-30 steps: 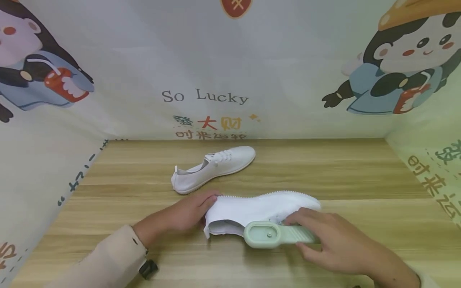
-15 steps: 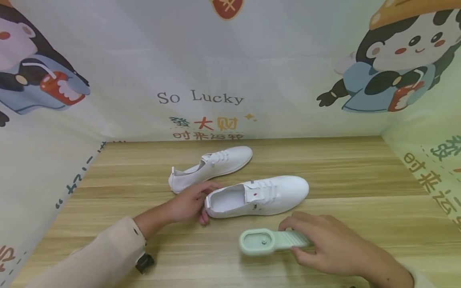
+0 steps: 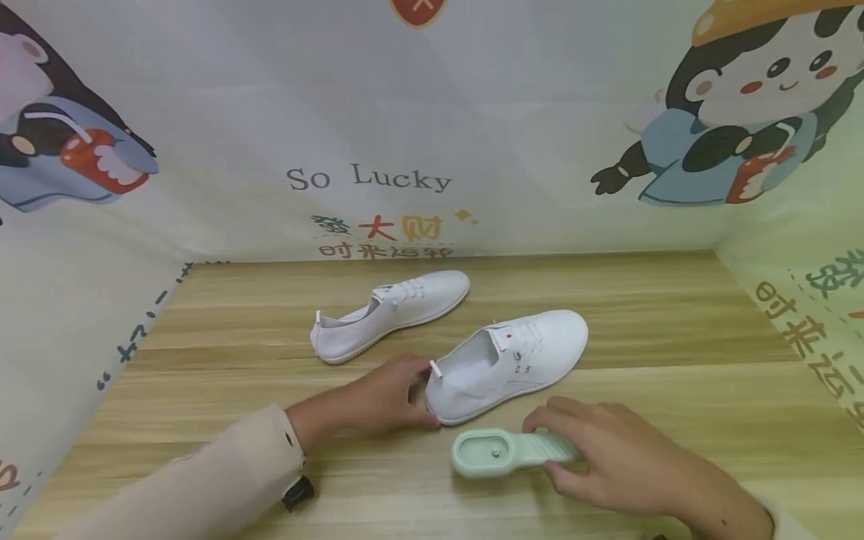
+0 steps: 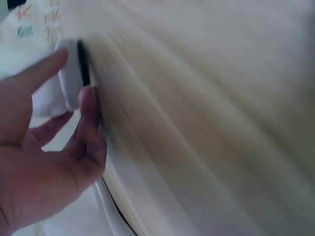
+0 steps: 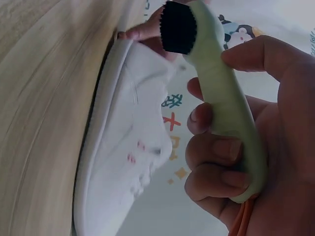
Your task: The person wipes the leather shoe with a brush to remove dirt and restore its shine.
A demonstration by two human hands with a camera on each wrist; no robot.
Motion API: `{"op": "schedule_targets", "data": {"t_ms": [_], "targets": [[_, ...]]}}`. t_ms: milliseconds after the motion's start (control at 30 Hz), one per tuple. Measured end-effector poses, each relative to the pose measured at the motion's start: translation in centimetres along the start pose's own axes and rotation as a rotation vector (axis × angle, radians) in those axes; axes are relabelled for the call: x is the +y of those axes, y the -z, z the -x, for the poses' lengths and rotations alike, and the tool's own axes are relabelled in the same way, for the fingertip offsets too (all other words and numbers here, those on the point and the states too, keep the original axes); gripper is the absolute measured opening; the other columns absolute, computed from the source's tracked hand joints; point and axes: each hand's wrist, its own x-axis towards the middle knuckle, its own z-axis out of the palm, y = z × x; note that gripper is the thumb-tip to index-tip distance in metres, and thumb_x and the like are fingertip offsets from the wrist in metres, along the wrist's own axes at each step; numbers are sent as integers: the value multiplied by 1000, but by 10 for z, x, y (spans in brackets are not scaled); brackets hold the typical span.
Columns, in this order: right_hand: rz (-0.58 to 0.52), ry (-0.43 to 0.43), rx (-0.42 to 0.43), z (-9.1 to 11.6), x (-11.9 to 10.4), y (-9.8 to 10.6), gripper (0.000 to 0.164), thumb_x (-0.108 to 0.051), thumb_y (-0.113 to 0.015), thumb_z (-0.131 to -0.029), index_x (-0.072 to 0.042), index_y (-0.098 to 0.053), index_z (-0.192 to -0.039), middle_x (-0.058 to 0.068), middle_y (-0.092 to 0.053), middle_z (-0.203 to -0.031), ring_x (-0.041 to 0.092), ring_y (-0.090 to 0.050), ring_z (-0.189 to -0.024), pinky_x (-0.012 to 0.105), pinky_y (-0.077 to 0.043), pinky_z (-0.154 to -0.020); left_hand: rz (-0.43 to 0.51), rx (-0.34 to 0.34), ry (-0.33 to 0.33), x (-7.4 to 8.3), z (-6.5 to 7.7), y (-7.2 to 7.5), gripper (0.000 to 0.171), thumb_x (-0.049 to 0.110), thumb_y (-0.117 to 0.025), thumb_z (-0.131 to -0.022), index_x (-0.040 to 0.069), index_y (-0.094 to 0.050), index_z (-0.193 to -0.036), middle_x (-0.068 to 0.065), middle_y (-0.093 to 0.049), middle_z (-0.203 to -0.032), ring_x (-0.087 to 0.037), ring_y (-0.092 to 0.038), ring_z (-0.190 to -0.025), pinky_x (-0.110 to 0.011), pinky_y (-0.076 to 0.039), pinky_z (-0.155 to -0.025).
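A white lace-up shoe [image 3: 472, 379] stands upright on its sole in the middle of the wooden surface, its toe pointing to the far right. My left hand [image 3: 374, 401] grips its heel, thumb on the near side and fingers on the far side. In the left wrist view that heel [image 4: 71, 83] sits between the thumb and curled fingers. My right hand [image 3: 610, 454] holds a light green brush [image 3: 486, 451] by its ribbed handle, just in front of the shoe and apart from it. Black bristles [image 5: 178, 28] show in the right wrist view, with an orange cord at the handle's end.
A second white shoe [image 3: 391, 315] stands upright behind the first, toe to the far right. Printed white cloth [image 3: 540, 150] walls in the wooden surface [image 3: 675, 322] at the back and both sides.
The near shoe has gone from lying tipped on its side to upright, then swung with its heel toward me. My left hand has moved right with it. The brush has come away from the shoe.
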Motion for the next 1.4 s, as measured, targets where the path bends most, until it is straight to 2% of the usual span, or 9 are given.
{"op": "schedule_targets", "data": {"t_ms": [167,400,533,700,900,1067,1267,1333,1400], "targets": [[-20,-31,-78,-1,0,-3,27,-25,-75,-81,-29,-64,-106,-23,-53,-88,-7,-42,-64,17,-41,-59,-69,28,51,13,-32,-10,47,30,-84,-81,10,-60,-116,1,-67,-102,-13,-60,-98,-34,-49,-91],[-25,-25,-112,-3,-1,-6,26,-24,-74,-81,-28,-66,-105,-21,-53,-87,-5,-42,-63,18,-41,-58,-100,29,78,19,-74,-12,61,32,-81,-85,7,-55,-135,-4,-69,-114,-13,-62,-108,-32,-50,-98],[-12,-9,-120,-5,-2,-6,27,-24,-74,-80,-27,-67,-105,-20,-53,-87,-5,-42,-63,18,-40,-59,-122,53,80,23,-95,-10,58,35,-80,-85,9,-56,-132,-1,-68,-103,-10,-60,-94,-28,-50,-85],[-17,8,-130,-8,-3,-7,26,-22,-74,-78,-27,-67,-103,-20,-51,-84,-5,-42,-63,16,-39,-58,-139,81,89,25,-117,-9,50,40,-78,-86,12,-59,-123,2,-59,-86,-10,-51,-75,-25,-42,-64],[-9,17,-121,-8,-4,-7,26,-21,-74,-77,-27,-67,-101,-20,-50,-82,-5,-42,-63,16,-40,-58,-157,87,94,30,-135,-5,60,42,-77,-87,12,-56,-135,1,-62,-88,-12,-55,-76,-24,-44,-65],[6,-13,-129,-6,-2,-5,27,-22,-74,-78,-26,-68,-104,-19,-53,-85,-5,-43,-64,18,-41,-58,-240,100,116,38,-124,7,58,40,-72,-92,13,-54,-141,-5,-69,-110,-17,-65,-98,-33,-53,-83],[22,-62,-127,-3,1,-5,26,-24,-74,-80,-26,-67,-105,-19,-53,-85,-5,-43,-62,19,-41,-58,-582,252,20,35,-79,34,48,37,-69,-93,17,-60,-135,-7,-67,-119,-26,-63,-110,-44,-50,-93],[26,-71,-120,-1,2,-5,26,-24,-74,-80,-26,-67,-104,-19,-53,-85,-5,-43,-62,19,-40,-57,-638,317,7,29,-60,46,48,38,-70,-92,17,-60,-135,-8,-65,-123,-30,-60,-115,-48,-45,-98],[30,-81,-110,2,4,-6,25,-24,-74,-80,-26,-66,-103,-20,-52,-84,-5,-42,-62,18,-39,-56,-625,369,32,19,-40,59,53,39,-72,-91,17,-58,-137,-10,-62,-130,-33,-55,-122,-51,-41,-102]]}}
